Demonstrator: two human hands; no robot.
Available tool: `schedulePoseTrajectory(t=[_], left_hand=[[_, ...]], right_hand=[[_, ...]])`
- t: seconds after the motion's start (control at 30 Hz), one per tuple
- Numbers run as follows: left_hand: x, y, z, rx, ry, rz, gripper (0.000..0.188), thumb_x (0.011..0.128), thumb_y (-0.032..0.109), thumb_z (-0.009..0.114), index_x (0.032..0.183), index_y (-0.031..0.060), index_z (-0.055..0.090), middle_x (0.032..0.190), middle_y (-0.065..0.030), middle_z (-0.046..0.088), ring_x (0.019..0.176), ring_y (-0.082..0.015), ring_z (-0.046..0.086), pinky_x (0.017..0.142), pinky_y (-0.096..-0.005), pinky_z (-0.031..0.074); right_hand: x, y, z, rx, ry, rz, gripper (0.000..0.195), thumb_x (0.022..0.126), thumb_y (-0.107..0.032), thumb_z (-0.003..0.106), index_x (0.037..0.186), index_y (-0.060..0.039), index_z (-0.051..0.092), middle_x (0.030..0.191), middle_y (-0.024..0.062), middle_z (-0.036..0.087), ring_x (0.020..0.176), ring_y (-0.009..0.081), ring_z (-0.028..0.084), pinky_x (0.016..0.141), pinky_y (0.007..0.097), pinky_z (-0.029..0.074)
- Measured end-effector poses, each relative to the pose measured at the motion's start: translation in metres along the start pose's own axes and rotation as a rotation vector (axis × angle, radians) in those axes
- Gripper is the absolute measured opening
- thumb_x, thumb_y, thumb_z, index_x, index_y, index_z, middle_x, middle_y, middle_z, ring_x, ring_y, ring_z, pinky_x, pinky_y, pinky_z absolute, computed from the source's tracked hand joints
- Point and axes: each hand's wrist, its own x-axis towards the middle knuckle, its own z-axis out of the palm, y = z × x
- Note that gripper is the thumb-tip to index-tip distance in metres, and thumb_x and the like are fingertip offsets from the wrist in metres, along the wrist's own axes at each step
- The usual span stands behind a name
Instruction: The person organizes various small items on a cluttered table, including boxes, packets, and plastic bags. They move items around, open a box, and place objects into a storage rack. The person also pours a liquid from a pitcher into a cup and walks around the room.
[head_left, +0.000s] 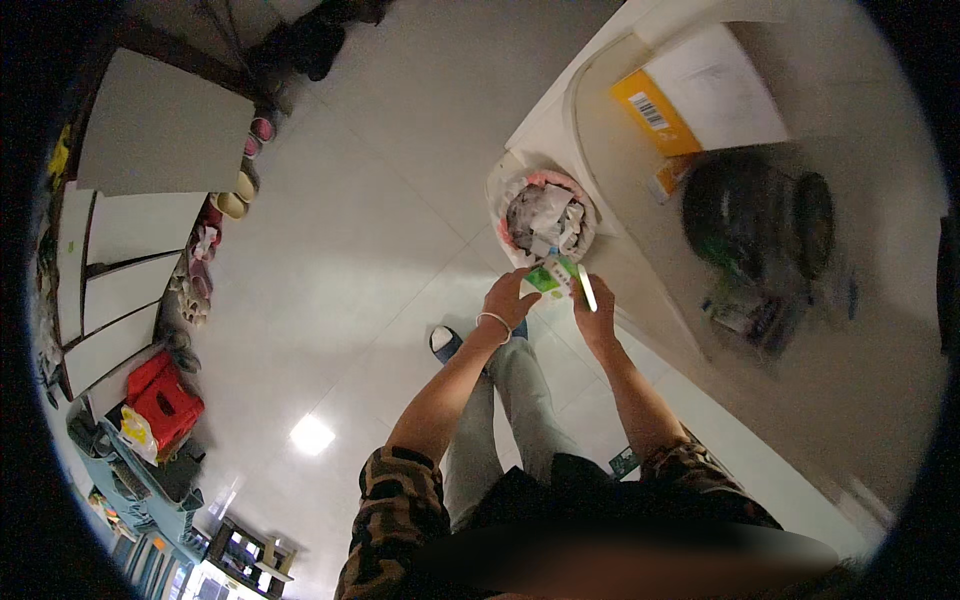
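Note:
My left hand (510, 301), with a white band at the wrist, grips one side of a small green-and-white printed packet (551, 277). My right hand (597, 309) is closed at the packet's other side. A bright white narrow strip (586, 289) shows along the right fingers; whether it belongs to the packet I cannot tell. Just beyond both hands stands a waste bin lined with a red-and-white plastic bag (499, 225). Crumpled white and clear plastic rubbish (551, 210) lies inside it.
A pale counter (645, 277) runs along the right, carrying a yellow-and-white box (664, 112) and a blurred dark object (735, 217). At left, shoes line a white cabinet (142, 225), near a red bag (165, 397). My slippered foot (444, 343) rests on the tiles.

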Motion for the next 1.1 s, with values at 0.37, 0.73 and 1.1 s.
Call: schedulePoseTrajectory(t=[0.37,0.73,1.1], left_hand=[[0.101,-0.185,0.087,0.073,0.285,0.057,0.050,0.093,0.012,0.056,0.140,0.0009,0.042,0.132,-0.0223,0.054,0.117,-0.0352,0.056,0.099,-0.0446,0.046],[0.107,-0.129,0.074,-1.377,0.173,-0.419,0.045,0.096,0.004,0.053,0.140,0.0093,0.048,0.131,-0.0022,0.057,0.120,-0.0174,0.054,0.096,-0.0323,0.048],[0.115,-0.119,0.064,-1.265,0.099,-0.329,0.064,0.085,-0.006,0.049,0.148,0.0043,0.037,0.141,-0.0030,0.050,0.127,-0.0150,0.049,0.103,-0.0245,0.038]], right_hand=[[0.055,0.061,0.118,-0.074,0.099,-0.226,0.049,0.082,0.008,0.057,0.129,-0.0036,0.059,0.123,0.0176,0.060,0.115,0.0334,0.055,0.100,0.0398,0.043],[0.088,0.065,0.156,0.036,-0.100,-0.119,0.029,0.084,0.001,0.059,0.112,-0.0004,0.065,0.107,0.0196,0.067,0.098,0.0390,0.063,0.083,0.0411,0.049],[0.114,0.071,0.173,-0.013,-0.128,-0.068,0.024,0.091,-0.019,0.061,0.098,0.0028,0.067,0.084,0.0242,0.068,0.079,0.0408,0.067,0.069,0.0451,0.051]])
